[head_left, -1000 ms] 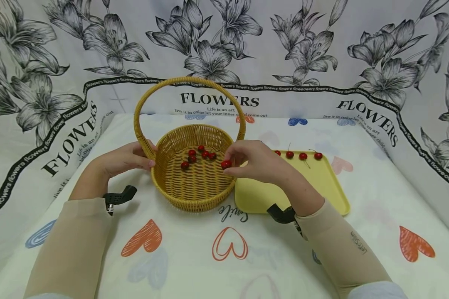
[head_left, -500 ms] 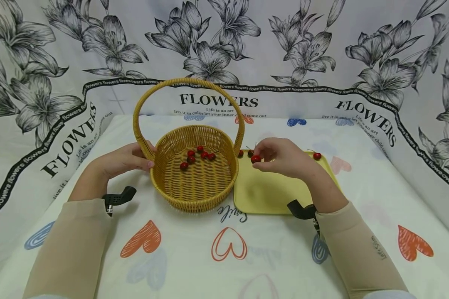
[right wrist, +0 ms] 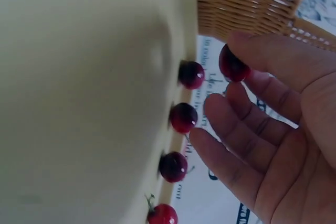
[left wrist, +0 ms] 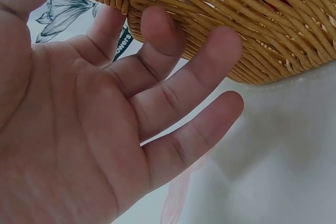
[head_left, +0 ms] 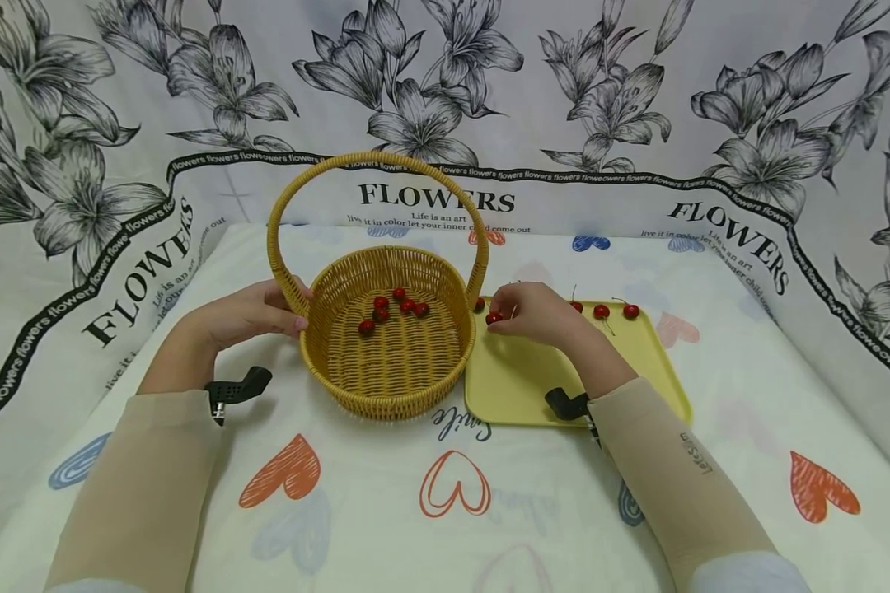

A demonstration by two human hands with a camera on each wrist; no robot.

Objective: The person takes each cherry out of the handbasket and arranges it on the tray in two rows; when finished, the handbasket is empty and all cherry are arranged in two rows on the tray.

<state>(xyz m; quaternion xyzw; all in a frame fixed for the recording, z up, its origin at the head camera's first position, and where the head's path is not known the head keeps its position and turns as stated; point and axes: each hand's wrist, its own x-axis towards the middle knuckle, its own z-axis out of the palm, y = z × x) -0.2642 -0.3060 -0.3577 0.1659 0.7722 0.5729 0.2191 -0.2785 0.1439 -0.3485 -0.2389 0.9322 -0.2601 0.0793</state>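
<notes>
My left hand [head_left: 241, 317] grips the wicker basket [head_left: 389, 405] at the base of its handle, thumb on the near side. In the left wrist view, the other fingers [left wrist: 184, 87] extend under and beside the woven wall. Several cherries [head_left: 367, 328] lie on the basket's floor. Over the far left part of the yellow tray, my right hand [head_left: 537, 317] pinches a red cherry [right wrist: 233, 65] between thumb and index finger; its other fingers are loosely bent. A row of cherries [right wrist: 184, 117] sits along the tray's far edge, partly hidden by this hand in the head view.
The yellow tray [head_left: 515, 395] stands directly right of the basket, close against it. Its far right corner holds a stemmed cherry [head_left: 630, 311]. A white cloth [head_left: 371, 511] printed with hearts covers the table, and a flower-patterned curtain [head_left: 601, 91] rises behind.
My right hand, with a cherry in its fingers, went from the basket's right rim out over the tray, then slightly back left. The left hand and basket stayed put.
</notes>
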